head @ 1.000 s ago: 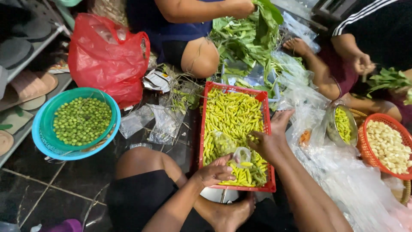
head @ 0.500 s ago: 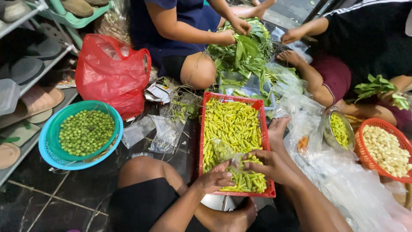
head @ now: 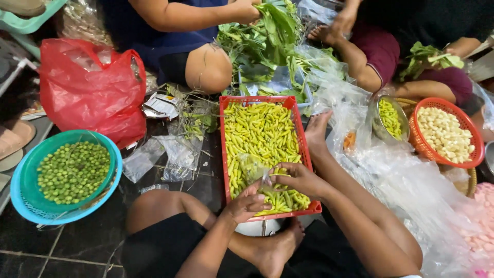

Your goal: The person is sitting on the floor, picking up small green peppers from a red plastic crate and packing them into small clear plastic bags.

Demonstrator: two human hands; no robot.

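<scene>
A red plastic crate [head: 226,154] full of small yellow-green chillies [head: 262,131] lies on the floor in front of me. Over its near end, my left hand [head: 247,203] and my right hand [head: 301,180] both grip a small clear plastic bag [head: 254,169] with a few chillies in it. My left hand pinches the bag's lower edge; my right hand's fingers curl around its right side. My knee and bare foot show just below the crate.
A teal basket of green round fruits [head: 72,172] sits left, with a red plastic bag [head: 90,90] behind it. At right stand a red basket of garlic cloves [head: 445,134] and a bowl of chillies [head: 389,118]. Two other people across handle leafy greens [head: 267,36]. Clear plastic bags [head: 411,190] lie at right.
My right hand has come back from the crate's right edge to the bag. Both hands now hold the bag together over the crate's near end. The view has shifted slightly.
</scene>
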